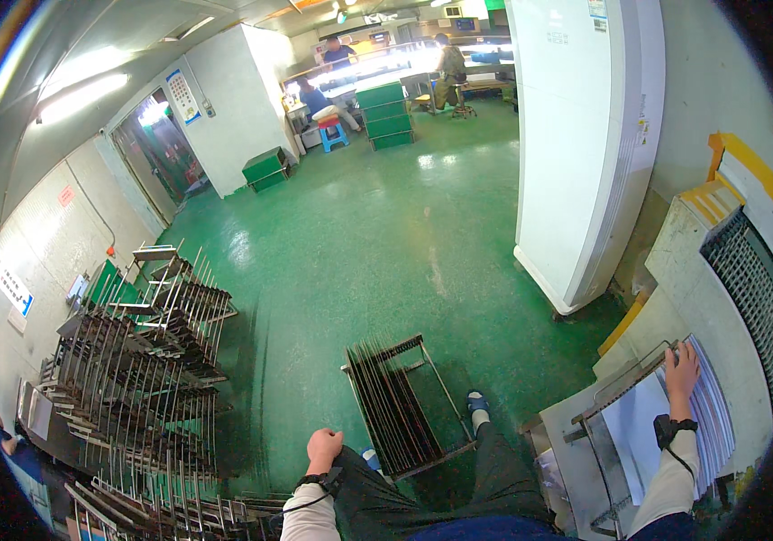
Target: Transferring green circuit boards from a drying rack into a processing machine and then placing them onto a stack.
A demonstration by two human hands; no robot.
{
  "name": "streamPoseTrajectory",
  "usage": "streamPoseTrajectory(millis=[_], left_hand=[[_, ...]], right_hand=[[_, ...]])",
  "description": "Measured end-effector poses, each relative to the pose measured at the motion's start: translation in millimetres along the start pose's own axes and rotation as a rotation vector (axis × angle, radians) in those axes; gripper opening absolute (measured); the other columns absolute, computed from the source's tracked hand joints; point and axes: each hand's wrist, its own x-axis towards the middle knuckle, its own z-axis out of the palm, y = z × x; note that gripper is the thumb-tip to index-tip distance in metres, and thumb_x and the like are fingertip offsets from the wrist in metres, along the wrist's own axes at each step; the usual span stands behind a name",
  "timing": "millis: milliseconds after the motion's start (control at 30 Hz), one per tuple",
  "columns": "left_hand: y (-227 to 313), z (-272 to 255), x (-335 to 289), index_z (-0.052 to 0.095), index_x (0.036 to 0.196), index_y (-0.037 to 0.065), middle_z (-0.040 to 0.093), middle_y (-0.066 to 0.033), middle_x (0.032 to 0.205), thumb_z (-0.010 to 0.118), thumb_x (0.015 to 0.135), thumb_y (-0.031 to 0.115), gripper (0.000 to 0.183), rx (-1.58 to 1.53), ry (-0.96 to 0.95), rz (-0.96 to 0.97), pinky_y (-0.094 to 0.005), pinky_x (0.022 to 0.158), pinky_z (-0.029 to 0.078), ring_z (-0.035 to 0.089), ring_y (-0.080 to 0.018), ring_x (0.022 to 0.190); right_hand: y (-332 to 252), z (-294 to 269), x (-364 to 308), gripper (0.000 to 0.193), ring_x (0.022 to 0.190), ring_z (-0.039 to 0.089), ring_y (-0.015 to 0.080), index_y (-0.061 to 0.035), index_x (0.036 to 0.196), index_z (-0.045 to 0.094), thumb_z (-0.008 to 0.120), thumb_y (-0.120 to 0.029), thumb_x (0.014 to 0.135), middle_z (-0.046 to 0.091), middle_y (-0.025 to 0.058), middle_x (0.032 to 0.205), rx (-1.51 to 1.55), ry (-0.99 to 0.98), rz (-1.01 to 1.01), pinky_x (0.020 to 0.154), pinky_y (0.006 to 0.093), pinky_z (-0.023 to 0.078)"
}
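Observation:
My left hand (323, 448) is closed in a loose fist beside my left knee, with nothing visible in it. Far to the right, my right hand (682, 368) has its fingers curled over the upper edge of a white sheet (631, 428). That sheet stands in a metal rack (595, 413). More white sheets (715, 415) stand close together just right of this hand. On the floor between my feet is a slotted metal rack (386, 406) with many thin dark bars.
Stacked metal racks (143, 352) crowd the left side. A tall white cabinet (571, 144) and a machine with a mesh panel (747, 261) stand on the right. Green bins (386, 115), a blue stool (333, 135) and people at bright workbenches are at the back. Another person is at the lower left.

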Motion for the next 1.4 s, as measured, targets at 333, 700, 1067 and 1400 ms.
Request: streamPoseTrajectory(millis=[333, 700, 1067, 1400], left_hand=[[-0.2, 1.5, 1.6, 0.075, 0.094, 0.009, 0.071, -0.0166, 0.098, 0.06, 0.077, 0.04, 0.038, -0.003, 0.002, 0.005, -0.0443, 0.084, 0.053, 0.067, -0.0352, 0.095], [-1.1, 3.6, 2.4, 0.075, 0.094, 0.009, 0.071, -0.0168, 0.099, 0.06, 0.076, 0.039, 0.037, -0.013, 0.005, -0.005, -0.0441, 0.085, 0.053, 0.067, -0.0354, 0.096], [-0.3, 2.3, 0.0, 0.075, 0.094, 0.009, 0.071, -0.0169, 0.098, 0.061, 0.077, 0.039, 0.037, -0.019, 0.021, 0.006, -0.044, 0.084, 0.053, 0.067, -0.0356, 0.096], [5.0, -1.6, -2.1, 0.075, 0.096, 0.01, 0.071, -0.016, 0.1, 0.06, 0.077, 0.038, 0.037, -0.016, -0.001, -0.02, -0.0435, 0.085, 0.053, 0.067, -0.0353, 0.097]], right_hand=[[5.6, 5.3, 1.8, 0.047, 0.132, 0.041, 0.0305, -0.0126, 0.129, 0.058, 0.057, -0.043, 0.092, 0.045, 0.0067, 0.144, 0.0, 0.017, -0.006, 0.107, 0.0493, 0.033], [1.9, 0.9, 0.6, 0.047, 0.133, 0.041, 0.03, -0.0133, 0.13, 0.056, 0.057, -0.041, 0.092, 0.045, 0.0075, 0.144, 0.012, -0.005, 0.007, 0.108, 0.0491, 0.031], [-0.4, -1.5, -0.8, 0.047, 0.131, 0.042, 0.0306, -0.0105, 0.129, 0.057, 0.058, -0.04, 0.092, 0.047, 0.0082, 0.142, 0.016, 0.018, -0.007, 0.107, 0.0489, 0.032], [2.2, 0.5, -0.3, 0.046, 0.131, 0.042, 0.0305, -0.011, 0.128, 0.057, 0.057, -0.041, 0.093, 0.047, 0.0075, 0.142, 0.011, 0.021, -0.007, 0.108, 0.049, 0.031]])
